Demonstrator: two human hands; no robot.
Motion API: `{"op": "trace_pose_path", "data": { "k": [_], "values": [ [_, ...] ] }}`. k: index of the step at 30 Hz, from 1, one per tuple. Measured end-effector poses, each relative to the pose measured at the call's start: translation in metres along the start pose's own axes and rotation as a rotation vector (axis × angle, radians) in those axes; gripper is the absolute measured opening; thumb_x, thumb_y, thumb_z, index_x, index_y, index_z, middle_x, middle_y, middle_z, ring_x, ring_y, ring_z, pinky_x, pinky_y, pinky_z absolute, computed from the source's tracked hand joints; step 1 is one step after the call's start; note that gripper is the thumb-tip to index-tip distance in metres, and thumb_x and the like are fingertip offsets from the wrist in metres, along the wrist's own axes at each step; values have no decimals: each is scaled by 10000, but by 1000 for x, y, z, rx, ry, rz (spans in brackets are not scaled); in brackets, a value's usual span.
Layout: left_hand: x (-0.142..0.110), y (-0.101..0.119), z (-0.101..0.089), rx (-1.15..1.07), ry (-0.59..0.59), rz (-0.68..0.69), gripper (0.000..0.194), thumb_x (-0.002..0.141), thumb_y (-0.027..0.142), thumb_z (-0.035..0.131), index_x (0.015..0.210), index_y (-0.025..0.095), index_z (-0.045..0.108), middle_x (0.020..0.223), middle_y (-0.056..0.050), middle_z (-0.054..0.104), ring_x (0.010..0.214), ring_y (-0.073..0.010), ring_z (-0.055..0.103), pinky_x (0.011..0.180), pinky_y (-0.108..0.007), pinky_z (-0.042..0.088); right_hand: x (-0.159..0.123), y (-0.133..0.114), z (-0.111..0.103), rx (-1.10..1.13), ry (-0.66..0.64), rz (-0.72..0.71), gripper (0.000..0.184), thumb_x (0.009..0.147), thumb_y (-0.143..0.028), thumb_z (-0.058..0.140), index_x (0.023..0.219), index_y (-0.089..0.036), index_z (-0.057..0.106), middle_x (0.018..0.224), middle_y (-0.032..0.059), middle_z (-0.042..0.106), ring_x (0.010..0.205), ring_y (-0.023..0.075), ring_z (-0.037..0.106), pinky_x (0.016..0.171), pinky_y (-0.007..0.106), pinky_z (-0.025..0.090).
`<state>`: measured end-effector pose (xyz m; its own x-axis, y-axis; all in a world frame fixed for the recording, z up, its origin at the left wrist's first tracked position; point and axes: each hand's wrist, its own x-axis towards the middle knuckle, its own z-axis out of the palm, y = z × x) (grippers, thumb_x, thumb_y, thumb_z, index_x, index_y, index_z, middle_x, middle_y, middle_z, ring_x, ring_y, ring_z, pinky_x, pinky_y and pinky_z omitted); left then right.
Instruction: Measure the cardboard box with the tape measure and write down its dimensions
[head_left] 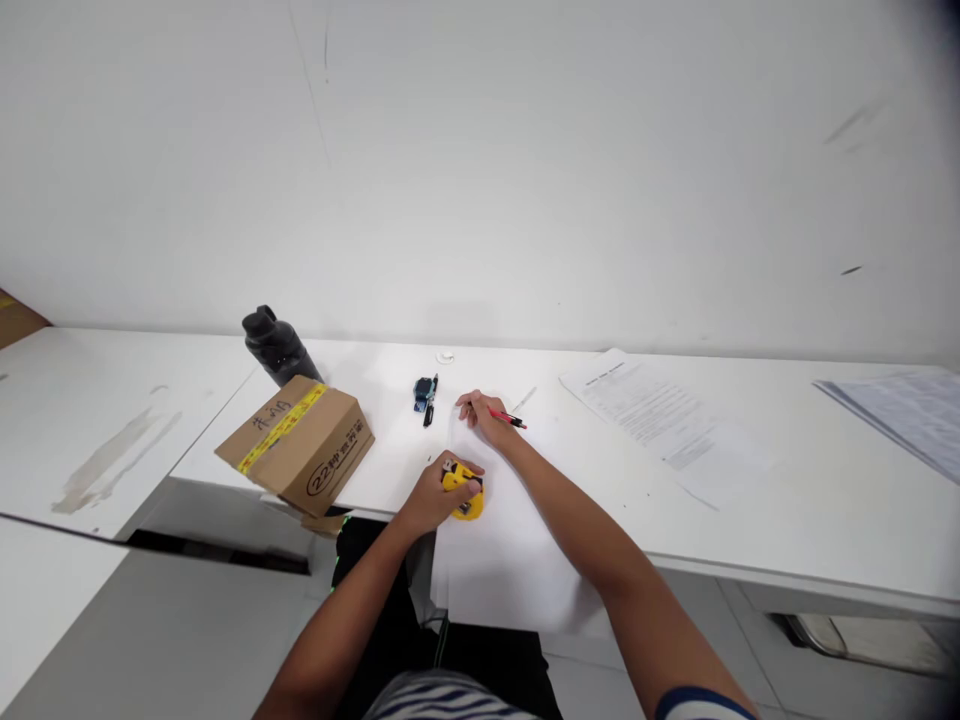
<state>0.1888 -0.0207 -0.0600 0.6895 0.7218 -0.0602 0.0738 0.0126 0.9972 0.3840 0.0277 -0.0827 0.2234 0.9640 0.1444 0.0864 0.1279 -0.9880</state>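
My left hand (433,495) grips a yellow tape measure (466,498) with black parts, over the left side of some white paper (499,565). That paper reaches past the table's front edge. Farther up the sheet, my right hand (484,415) is closed, its fingertips at the paper's far end. A red and black pen (510,417) sticks out to the right from it. Whether a tape blade runs between the hands I cannot make out. A dark watch-like device (425,390) and a black pen (429,412) lie beyond, to the left.
A taped cardboard box (300,440) overhangs the table's front edge at left, with a black bottle (277,345) behind it. Printed sheets (652,410) lie to the right, more papers (900,410) at far right. A wall (525,180) rises behind the white table (787,500).
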Motion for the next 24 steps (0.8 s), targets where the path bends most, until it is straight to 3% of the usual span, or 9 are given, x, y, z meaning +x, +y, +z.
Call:
{"op": "trace_pose_path", "data": {
  "k": [5,8,11,24],
  "values": [
    [-1,0,-4,23,-11,25,420,762,511,748,998,180,641,1087,-106,701,940,-208,667,814,-335,522,2,-7,2,-309,69,2,330,875,-540,481,835,-234,599,749,-15,606,753,178,565,712,314,444],
    [-1,-1,-4,71,-24,45,398,765,481,753,1006,182,645,1117,-111,695,985,-219,655,844,-342,510,3,-6,4,-339,135,25,376,870,-534,462,643,-235,448,617,-31,486,649,163,485,637,297,386],
    [-2,1,-4,76,-36,40,386,779,477,737,1014,184,646,1125,-109,693,1000,-225,651,848,-346,509,3,-6,6,-361,131,28,412,847,-518,484,575,-238,351,563,-38,404,600,150,421,599,294,340],
    [-4,0,0,20,-22,-5,413,767,510,742,1001,187,635,1120,-106,694,944,-210,668,797,-333,527,0,-5,6,-336,75,41,373,811,-468,526,558,-227,396,565,-37,446,583,137,417,588,286,334]
  ]
}}
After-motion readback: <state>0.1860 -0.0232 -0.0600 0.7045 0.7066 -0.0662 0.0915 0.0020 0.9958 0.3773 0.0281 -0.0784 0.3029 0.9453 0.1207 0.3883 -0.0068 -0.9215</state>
